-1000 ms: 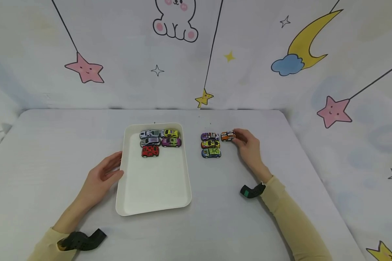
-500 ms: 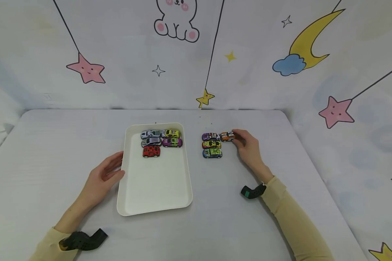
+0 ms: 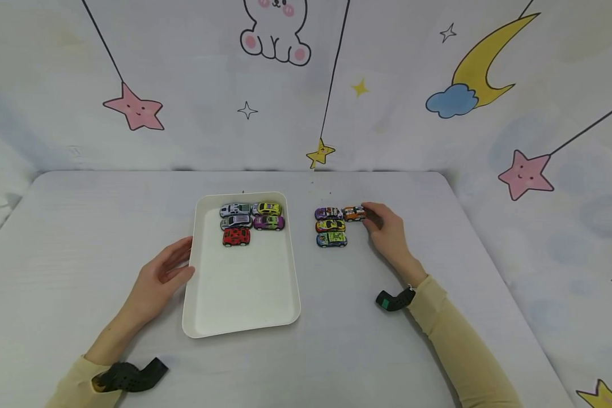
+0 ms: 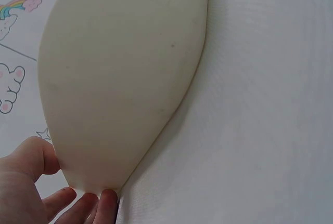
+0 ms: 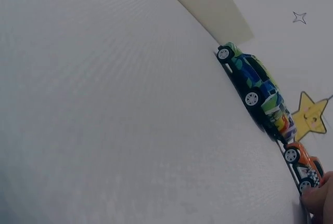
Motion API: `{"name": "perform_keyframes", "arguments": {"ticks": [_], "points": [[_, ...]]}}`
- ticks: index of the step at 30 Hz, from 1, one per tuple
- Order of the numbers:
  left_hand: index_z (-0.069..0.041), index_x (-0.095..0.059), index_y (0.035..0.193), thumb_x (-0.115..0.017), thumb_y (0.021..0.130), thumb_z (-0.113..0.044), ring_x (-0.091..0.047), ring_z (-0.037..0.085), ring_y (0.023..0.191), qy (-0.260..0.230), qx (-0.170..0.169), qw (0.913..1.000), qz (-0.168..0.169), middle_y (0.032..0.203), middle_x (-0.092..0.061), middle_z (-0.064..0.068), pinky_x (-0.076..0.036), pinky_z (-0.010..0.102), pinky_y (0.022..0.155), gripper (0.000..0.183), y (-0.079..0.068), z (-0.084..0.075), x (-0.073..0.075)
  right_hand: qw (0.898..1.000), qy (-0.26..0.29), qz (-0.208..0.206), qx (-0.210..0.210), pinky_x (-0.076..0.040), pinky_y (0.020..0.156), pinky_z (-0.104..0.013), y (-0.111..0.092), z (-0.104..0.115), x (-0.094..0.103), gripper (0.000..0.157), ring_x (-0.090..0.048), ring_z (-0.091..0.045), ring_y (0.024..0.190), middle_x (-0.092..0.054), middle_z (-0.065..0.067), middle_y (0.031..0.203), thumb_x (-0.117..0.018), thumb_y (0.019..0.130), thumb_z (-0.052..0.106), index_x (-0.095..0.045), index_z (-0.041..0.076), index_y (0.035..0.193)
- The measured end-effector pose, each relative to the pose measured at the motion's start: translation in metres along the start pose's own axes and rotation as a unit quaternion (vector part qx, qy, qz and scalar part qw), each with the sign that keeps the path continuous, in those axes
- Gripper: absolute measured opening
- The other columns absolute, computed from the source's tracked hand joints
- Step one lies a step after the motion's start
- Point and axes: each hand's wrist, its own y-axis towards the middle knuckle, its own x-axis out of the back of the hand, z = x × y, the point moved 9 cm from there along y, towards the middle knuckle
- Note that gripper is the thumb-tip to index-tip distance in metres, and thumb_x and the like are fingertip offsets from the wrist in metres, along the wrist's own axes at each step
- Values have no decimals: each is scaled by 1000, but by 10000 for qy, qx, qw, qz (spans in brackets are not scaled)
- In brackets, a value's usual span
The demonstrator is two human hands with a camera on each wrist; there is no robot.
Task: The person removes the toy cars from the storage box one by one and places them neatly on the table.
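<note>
My right hand (image 3: 390, 235) pinches the right end of an orange toy car (image 3: 353, 213) between thumb and forefinger. That car stands end to end with a purple-and-white toy car (image 3: 328, 213). Below the purple one, a yellow-and-red toy car (image 3: 330, 226) and a blue-and-green toy car (image 3: 331, 239) line up side by side. In the right wrist view, the thumb (image 5: 318, 203) covers part of the orange car. My left hand (image 3: 158, 280) touches the left side of a white tray (image 3: 292, 272), fingers loosely bent against its outer wall (image 4: 119, 89).
Inside the tray, several toy cars sit at the far end in two columns, with a red spotted car (image 3: 236, 237) nearest me. A white cloth (image 3: 347, 351) covers the table. A printed backdrop (image 3: 194, 85) with stars and a moon rises behind the table's far edge.
My right hand has slid the orange car slightly left, closing the small gap to the purple-and-white car. My left hand and the tray have stayed in place.
</note>
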Motion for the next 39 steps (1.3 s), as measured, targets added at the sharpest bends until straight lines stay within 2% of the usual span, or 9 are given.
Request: {"name": "perform_keyframes", "arguments": {"ticks": [31, 39], "points": [[5, -40, 148, -60, 97, 4, -50, -5, 128, -9, -53, 10000, -34, 146, -44, 33, -49, 8, 95, 55, 0, 1, 0, 10000, 19, -69, 66, -49, 104, -49, 0, 2, 0, 38, -61, -35, 119, -66, -19, 124, -68, 89, -8, -64, -1, 126], [5, -40, 148, -59, 97, 4, -50, -5, 128, -23, -47, 10000, -12, 147, -44, 32, -49, 8, 95, 55, 1, 1, 1, 9986, -83, -474, 211, -52, 96, -51, -1, 3, 7, 40, -61, -36, 112, -65, -20, 123, -68, 86, -8, -63, -3, 125]]}}
